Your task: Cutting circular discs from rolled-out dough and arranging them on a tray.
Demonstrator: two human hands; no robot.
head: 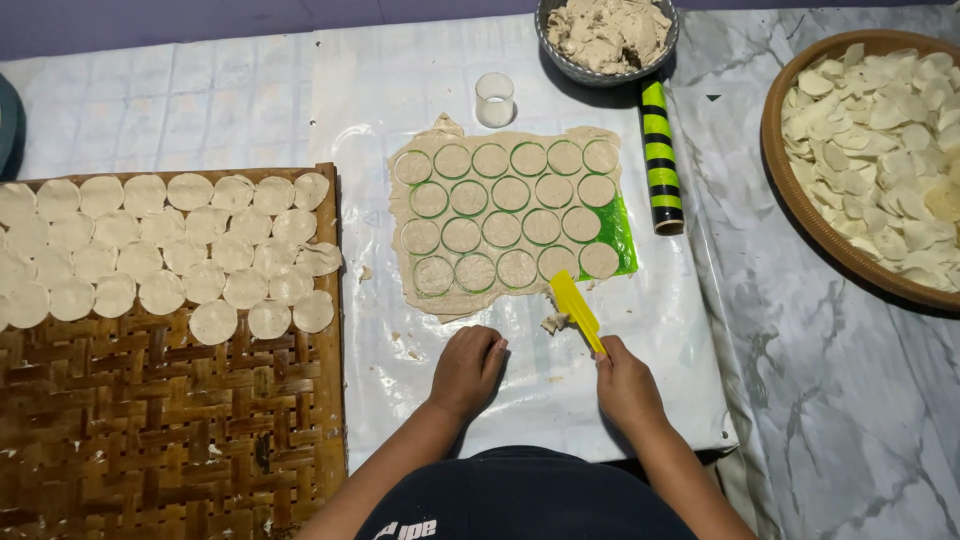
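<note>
A thin sheet of pale dough lies on a green mat, cut into several rounds still sitting in place. My right hand grips a yellow plastic scraper, its blade touching the sheet's lower right edge beside a small dough scrap. My left hand rests with curled fingers on the white plastic sheet just below the dough, holding nothing.
A woven bamboo tray at left carries rows of cut dough rounds. A clear round cutter, a grey bowl of dough and a green-and-black striped rolling pin stand behind. A brown basket of dried chips sits right.
</note>
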